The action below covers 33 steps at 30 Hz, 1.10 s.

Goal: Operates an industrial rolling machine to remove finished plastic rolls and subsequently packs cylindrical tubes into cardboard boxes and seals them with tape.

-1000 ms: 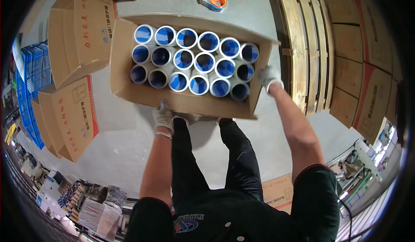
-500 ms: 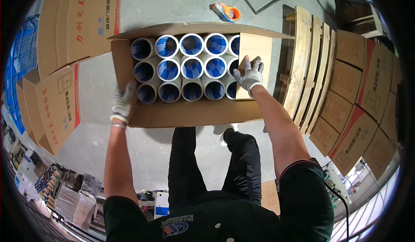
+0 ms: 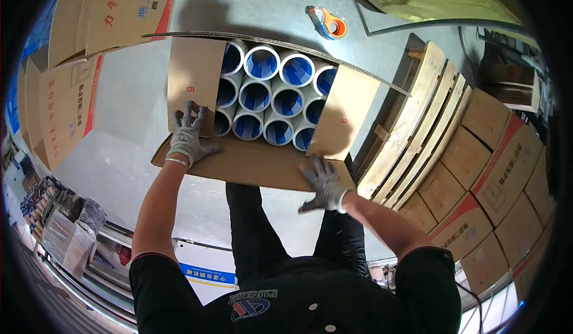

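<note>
hands flat: left hand and right hand press box flaps, grip apart; better kept level over tubes.

brown corrugated cardboard box: matt | white tubes with blue insides: smooth, slight sheen | grey knit cloth gloves: rough | pale wooden pallet: bare, rough

Cardboard box on floor, flaps half-folded, upright white-blue tubes inside
</note>
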Motion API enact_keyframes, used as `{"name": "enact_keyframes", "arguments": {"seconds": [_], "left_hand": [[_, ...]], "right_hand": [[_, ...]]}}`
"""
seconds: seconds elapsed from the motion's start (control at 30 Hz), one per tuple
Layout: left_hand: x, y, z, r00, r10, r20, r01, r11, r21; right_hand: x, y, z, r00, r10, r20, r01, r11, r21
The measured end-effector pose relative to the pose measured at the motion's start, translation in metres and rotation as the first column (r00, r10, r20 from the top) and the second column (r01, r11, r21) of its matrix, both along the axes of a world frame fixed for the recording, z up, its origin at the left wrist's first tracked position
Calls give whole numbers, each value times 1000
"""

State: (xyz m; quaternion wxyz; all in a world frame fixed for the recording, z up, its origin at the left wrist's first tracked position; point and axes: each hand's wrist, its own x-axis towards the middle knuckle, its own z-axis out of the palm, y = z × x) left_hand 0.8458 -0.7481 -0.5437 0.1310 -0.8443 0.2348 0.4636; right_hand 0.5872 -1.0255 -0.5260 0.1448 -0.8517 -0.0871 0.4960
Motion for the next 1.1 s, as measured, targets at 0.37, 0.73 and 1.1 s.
{"name": "enact_keyframes", "arguments": {"seconds": [0.37, 0.73, 1.1], "left_hand": [[-28, -85, 8, 892, 187, 411, 110, 793, -600], [-85, -77, -90, 949, 202, 241, -17, 798, -602], [-25, -115, -76, 766, 411, 494, 94, 689, -718]], "right_hand": [[131, -133, -62, 961, -215, -175, 197, 974, -113], [166, -127, 8, 725, -436, 533, 541, 840, -48], [75, -89, -110, 590, -195, 784, 332, 943, -15]]}}
